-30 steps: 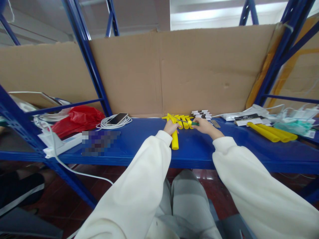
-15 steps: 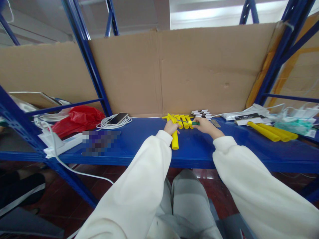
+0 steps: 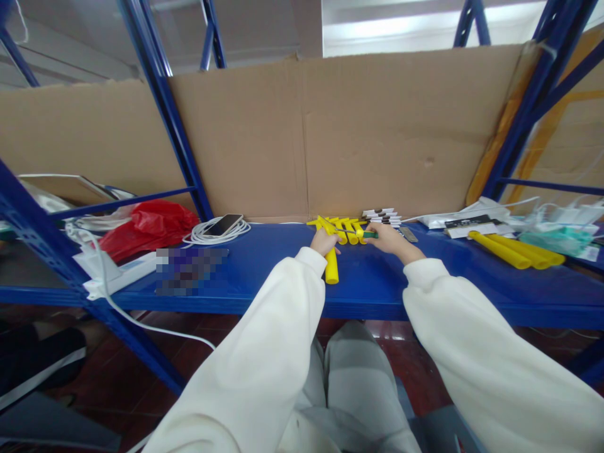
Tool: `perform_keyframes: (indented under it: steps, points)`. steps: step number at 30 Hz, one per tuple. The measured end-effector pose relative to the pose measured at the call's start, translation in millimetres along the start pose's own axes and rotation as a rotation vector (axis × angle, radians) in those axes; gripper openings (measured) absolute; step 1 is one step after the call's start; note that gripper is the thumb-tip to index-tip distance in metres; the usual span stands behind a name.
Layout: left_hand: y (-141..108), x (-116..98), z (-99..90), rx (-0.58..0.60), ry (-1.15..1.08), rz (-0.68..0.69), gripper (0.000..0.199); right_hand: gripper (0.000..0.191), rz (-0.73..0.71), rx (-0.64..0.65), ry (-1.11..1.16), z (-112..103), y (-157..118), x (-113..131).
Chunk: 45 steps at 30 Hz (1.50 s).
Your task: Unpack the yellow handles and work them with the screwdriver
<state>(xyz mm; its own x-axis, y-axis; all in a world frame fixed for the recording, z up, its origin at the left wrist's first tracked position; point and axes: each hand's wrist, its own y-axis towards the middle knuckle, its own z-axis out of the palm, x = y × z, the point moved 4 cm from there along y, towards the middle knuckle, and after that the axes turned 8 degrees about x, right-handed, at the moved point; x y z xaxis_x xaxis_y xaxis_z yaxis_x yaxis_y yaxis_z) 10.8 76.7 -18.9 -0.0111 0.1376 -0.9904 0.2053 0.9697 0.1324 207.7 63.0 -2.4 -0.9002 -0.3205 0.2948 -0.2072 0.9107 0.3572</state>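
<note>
My left hand [image 3: 324, 241] is closed round a yellow tool [image 3: 331, 269] whose thick handle points toward me on the blue shelf. To its right, my right hand [image 3: 387, 239] grips a screwdriver [image 3: 360, 233] with a yellow and green handle. The screwdriver's thin shaft points left and reaches the head of the yellow tool, beside my left fingers. Just behind the hands several more yellow tools [image 3: 353, 238] lie in a row. My fingers partly cover both held things, and the contact at the shaft's tip is too small to make out.
White and black pieces [image 3: 381, 215] lie behind my right hand. More yellow handles [image 3: 507, 250] rest at the right near plastic bags. At the left are a phone [image 3: 225, 224] on a coiled white cable, a red bag [image 3: 151, 228] and a power strip. Cardboard [image 3: 377, 132] stands behind.
</note>
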Motion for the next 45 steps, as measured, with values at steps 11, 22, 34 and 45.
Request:
perform_keyframes:
  steps: [11, 22, 34, 45]
  points:
    - [2.7, -0.9, -1.6, 0.034, 0.177, -0.042, 0.046, 0.016, -0.004, 0.004, -0.037, 0.0, -0.5, 2.1]
    - [3.7, -0.2, -0.6, 0.067, 0.255, -0.045, 0.047, 0.015, -0.028, 0.008, -0.072, 2.0, 0.7, -1.4]
    - [-6.6, -8.4, 4.6, 0.155, 0.318, -0.031, 0.035, 0.019, -0.015, -0.031, -0.258, -8.4, -4.7, 4.6]
    - [-10.9, -14.6, 15.3, 0.251, 0.189, -0.003, 0.045, 0.039, 0.21, 0.025, -0.46, -24.8, -20.5, 27.3]
